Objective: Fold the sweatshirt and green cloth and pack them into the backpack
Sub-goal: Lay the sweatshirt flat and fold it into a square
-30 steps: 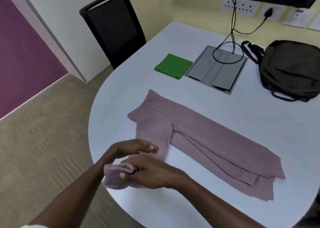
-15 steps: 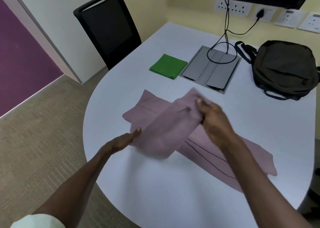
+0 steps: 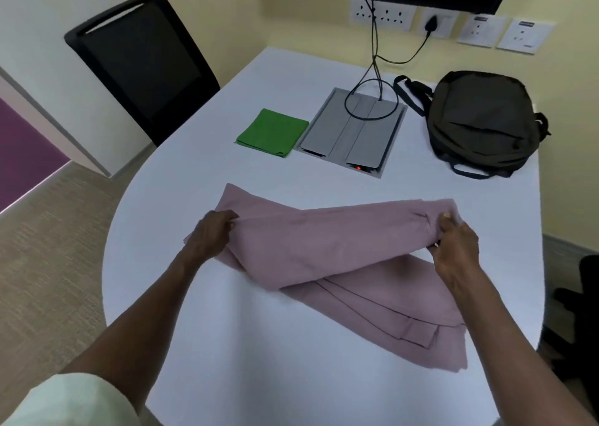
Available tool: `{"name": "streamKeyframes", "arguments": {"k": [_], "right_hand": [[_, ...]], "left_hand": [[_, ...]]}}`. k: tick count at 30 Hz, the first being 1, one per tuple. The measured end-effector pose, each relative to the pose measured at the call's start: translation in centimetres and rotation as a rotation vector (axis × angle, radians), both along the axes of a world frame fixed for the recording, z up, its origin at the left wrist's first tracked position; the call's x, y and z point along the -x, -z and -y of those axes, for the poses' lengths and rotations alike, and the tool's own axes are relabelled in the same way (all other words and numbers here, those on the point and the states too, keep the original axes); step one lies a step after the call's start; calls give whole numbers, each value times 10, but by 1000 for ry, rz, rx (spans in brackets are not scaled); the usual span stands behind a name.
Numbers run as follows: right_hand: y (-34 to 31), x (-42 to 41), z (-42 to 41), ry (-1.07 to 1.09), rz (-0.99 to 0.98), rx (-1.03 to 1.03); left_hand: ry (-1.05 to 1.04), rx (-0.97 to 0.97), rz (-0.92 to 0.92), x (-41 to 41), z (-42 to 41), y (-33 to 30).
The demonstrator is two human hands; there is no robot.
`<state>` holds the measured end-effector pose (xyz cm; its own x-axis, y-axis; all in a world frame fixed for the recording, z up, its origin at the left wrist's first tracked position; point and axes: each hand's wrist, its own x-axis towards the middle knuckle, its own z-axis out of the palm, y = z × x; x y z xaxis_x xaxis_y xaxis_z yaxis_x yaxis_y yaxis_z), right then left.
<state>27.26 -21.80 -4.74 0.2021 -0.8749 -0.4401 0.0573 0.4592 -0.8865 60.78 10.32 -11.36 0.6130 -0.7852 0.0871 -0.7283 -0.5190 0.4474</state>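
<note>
A mauve sweatshirt (image 3: 327,247) lies across the middle of the white table (image 3: 246,354), its sleeve stretched sideways over the body. My left hand (image 3: 212,234) grips the fold at the sleeve's left end. My right hand (image 3: 453,242) pinches the cuff at the right end. A green cloth (image 3: 274,132), folded into a square, lies farther back to the left. The dark olive backpack (image 3: 483,124) lies at the back right, and I cannot tell whether it is zipped.
A grey cable box (image 3: 353,133) is set into the table between the green cloth and the backpack, with black cables rising to wall sockets. A black chair (image 3: 142,62) stands at the back left. A screen hangs above. The table's edge curves round at left and front.
My right hand has carried the sleeve from the table's front left edge across the sweatshirt to the right. My left hand has moved up from the table onto the fold.
</note>
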Motion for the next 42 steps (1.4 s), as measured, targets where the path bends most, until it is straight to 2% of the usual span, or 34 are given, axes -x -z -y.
{"name": "streamKeyframes", "arguments": {"k": [3, 5, 8, 10, 12, 16, 18, 21, 22, 26, 31, 34, 37, 40, 42], "right_hand": [[41, 26, 1, 76, -228, -22], [70, 45, -2, 61, -345, -60], [93, 65, -7, -56, -402, -179], [96, 71, -5, -69, -388, -201], [95, 74, 1, -30, -366, -162], [104, 82, 15, 139, -431, -101], [113, 87, 17, 130, -497, -109], [121, 94, 17, 56, -528, -127], [123, 96, 19, 47, -528, -121], [130, 100, 22, 80, -524, -97], [134, 105, 21, 64, -575, -65], [130, 107, 20, -19, -689, 57], [125, 110, 12, -84, -834, 238], [127, 108, 3, -219, -973, 665], [130, 99, -4, -444, -974, 853]], "left_hand": [[-78, -44, 52, -11, 26, 3], [-154, -232, 44, -11, 33, 17], [-115, -533, 57, -9, 32, 34], [-83, -569, 94, -11, 34, 36], [-65, -500, 113, -19, 38, 35], [-66, -227, 110, -31, 52, 29], [-65, -216, 153, -29, 61, 34], [-54, -388, 168, -26, 62, 47], [-45, -390, 179, -24, 60, 49], [-95, -143, 181, -22, 64, 45], [-166, -45, 154, -19, 80, 44], [-202, -47, 191, 3, 82, 55], [-77, 38, 297, 41, 77, 73], [43, -18, 248, 94, 78, 87], [84, -143, 188, 121, 81, 87]]}}
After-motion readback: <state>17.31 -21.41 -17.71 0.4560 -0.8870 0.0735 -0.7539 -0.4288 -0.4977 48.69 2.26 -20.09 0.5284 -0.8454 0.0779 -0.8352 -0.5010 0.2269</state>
